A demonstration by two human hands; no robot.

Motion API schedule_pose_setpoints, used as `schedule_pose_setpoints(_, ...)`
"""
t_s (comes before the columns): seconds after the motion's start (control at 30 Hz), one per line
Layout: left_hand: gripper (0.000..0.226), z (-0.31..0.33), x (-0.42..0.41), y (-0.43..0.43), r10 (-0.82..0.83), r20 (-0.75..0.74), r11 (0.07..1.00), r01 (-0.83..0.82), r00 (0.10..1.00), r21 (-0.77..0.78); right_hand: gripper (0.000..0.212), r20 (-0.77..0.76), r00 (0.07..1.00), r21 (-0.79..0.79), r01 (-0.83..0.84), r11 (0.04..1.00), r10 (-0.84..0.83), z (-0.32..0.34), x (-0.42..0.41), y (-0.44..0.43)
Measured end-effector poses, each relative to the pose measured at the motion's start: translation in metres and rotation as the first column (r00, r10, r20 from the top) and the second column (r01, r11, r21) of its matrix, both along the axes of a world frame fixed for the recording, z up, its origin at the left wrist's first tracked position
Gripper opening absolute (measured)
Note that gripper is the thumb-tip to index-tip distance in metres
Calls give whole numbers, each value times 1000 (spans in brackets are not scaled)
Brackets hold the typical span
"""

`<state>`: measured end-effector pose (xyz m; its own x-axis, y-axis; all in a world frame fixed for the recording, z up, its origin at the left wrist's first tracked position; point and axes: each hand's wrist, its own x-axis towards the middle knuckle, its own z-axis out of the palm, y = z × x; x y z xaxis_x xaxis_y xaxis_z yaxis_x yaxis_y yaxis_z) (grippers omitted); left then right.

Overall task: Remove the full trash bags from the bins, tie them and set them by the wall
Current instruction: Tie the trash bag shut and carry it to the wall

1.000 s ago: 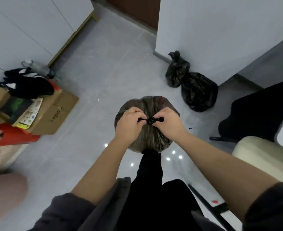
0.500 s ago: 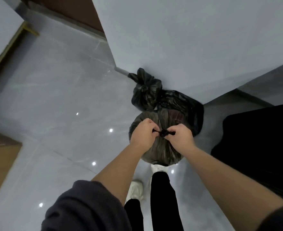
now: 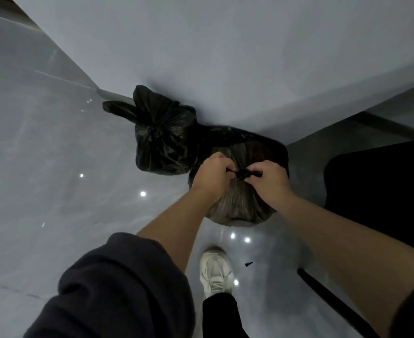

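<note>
Head view, looking down: a full brownish trash bag (image 3: 237, 206) gripped at its knot (image 3: 241, 174), left hand (image 3: 211, 176) clenched on one black tail, right hand (image 3: 268, 181) clenched on the other, both fists close together over the gathered top. Whether resting on the floor or lifted, cannot tell. Directly behind, partly hidden by the held bag and the hands, a second black bag (image 3: 257, 145) lying against the wall (image 3: 225, 57); to its left, touching it, a third tied bag (image 3: 162, 140) with two loose ears sticking up, also against the wall's base. To the right, a large dark shape (image 3: 381, 186), too dark to identify. Below the hands, a white shoe (image 3: 215, 272) on glossy grey floor (image 3: 54, 191), near a tiny black scrap (image 3: 248, 264). Dark sleeve (image 3: 118, 289) low in the foreground.
</note>
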<state>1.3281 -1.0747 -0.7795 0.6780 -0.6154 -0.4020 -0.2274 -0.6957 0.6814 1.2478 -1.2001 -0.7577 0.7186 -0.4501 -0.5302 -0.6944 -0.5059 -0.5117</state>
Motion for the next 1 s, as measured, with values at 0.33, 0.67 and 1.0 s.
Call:
schedule_pose_setpoints(0.33,56,-61,6,2,-134,-86,977,146,987,155,32,-89,994,145,83,986,-70,-50,-2,-13)
schedule_pose_setpoints(0.67,45,74,-35,68,106,-145,994,-100,984,47,32,-96,961,218,273,937,-258,44,-34,52)
schedule_pose_setpoints(1.0,32,243,-161,179,473,-354,862,-507,807,-3,16,-42,834,387,521,761,-550,187,-160,192)
